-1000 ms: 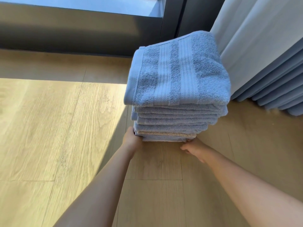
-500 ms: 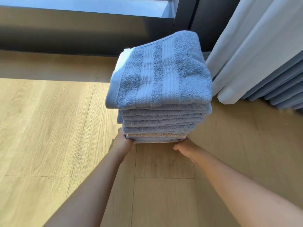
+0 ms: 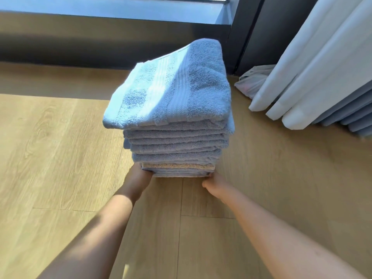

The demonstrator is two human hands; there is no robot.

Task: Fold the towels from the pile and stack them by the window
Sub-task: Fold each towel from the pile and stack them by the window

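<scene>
Folding looks done as far as shown: a tall stack of towels point(image 3: 173, 121) sits at floor point(image 3: 60, 158) level near the window point(image 3: 120, 7), no loose pile in sight; only final placing seems left. Both arms reach forward, left hand point(image 3: 141, 176) and right hand point(image 3: 214, 181) at the stack's bottom corners, fingers hidden, so grasping or merely pressing cannot be told

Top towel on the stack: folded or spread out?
Folded. The top towel lies as a compact rectangle capping the stack, with layered edges showing along its front.
</scene>
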